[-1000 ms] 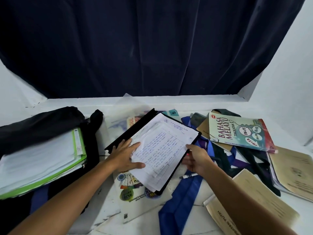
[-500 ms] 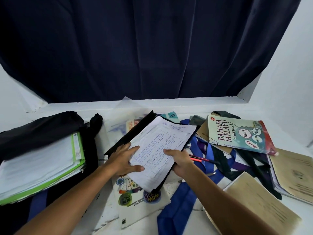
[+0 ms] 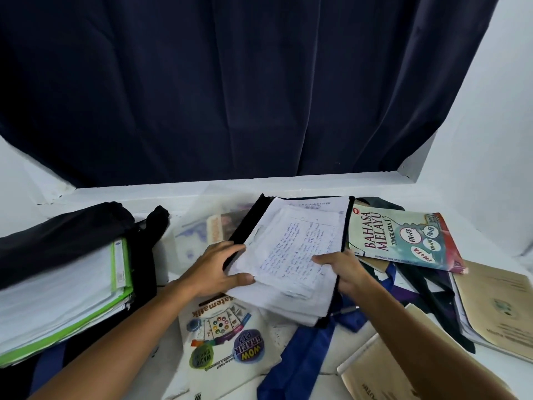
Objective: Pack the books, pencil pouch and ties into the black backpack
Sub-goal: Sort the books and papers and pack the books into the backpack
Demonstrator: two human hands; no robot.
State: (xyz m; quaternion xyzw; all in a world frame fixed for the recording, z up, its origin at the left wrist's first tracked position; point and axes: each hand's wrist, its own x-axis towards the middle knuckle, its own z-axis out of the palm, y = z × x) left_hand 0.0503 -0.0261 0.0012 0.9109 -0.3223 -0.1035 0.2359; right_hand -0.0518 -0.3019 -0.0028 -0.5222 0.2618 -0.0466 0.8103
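head view: both hands' fingers [image 3: 230, 280] grip the paper-filled folder [image 3: 297, 255] edges.

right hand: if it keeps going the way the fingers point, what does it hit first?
The right hand grips the black folder of papers, fingers pointing left. That stack is already against them; beyond it, probably the left hand on the opposite edge. Depth is unclear.

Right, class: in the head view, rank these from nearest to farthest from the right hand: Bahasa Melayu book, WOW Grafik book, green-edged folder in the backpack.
From the right hand:
1. Bahasa Melayu book, just beyond, to its right.
2. WOW Grafik book, lower left.
3. green-edged folder, far left, in the backpack.
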